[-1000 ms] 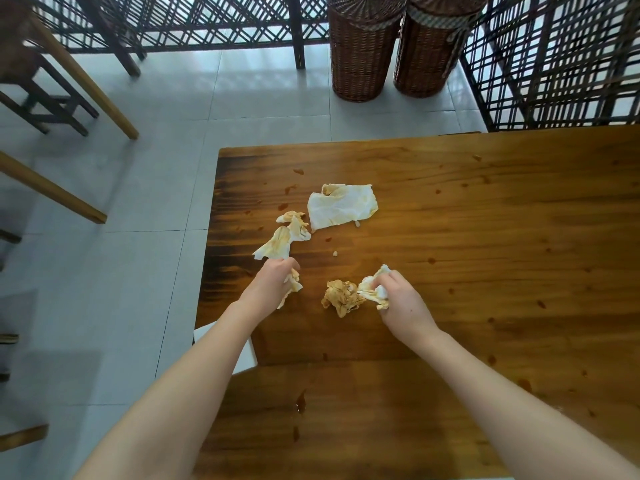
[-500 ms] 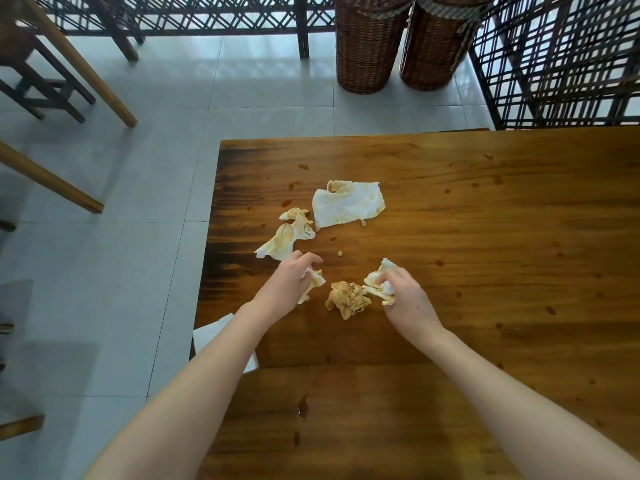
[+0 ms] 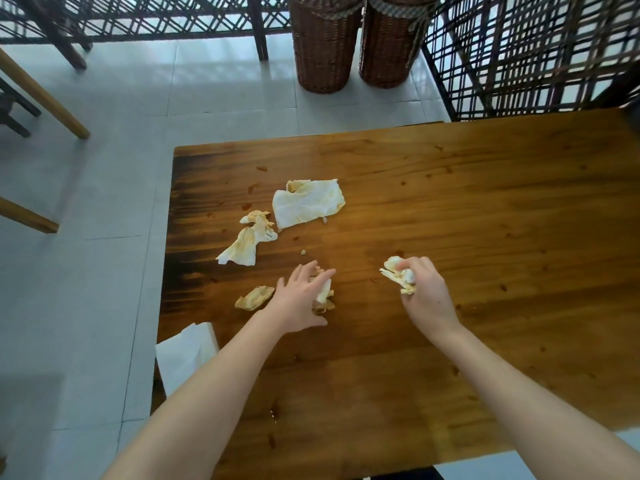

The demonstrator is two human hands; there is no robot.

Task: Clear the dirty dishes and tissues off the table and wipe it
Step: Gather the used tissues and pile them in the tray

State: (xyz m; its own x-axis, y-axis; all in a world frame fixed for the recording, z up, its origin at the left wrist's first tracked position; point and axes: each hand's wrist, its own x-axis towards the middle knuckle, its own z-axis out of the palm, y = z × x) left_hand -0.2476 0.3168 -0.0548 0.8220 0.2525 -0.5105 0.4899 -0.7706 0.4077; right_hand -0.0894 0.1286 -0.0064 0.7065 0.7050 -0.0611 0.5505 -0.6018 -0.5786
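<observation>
Left hand (image 3: 298, 299) shifts onto crumpled wad (image 3: 325, 303), fingers spread; right hand (image 3: 424, 296), now right of wad, grips 1 tissue (image 3: 394, 271). Gathering continues.

Moved the left grip (image 3: 300, 300) rightward onto the crumpled wad (image 3: 325, 306), fingers now spread over it. Let go of a stained scrap (image 3: 254, 298), now lying on the worktop (image 3: 467, 220) just left of that grip. Pulled the right grip (image 3: 426, 296), with its tissue (image 3: 394, 272), rightward, well apart from the wad.
</observation>
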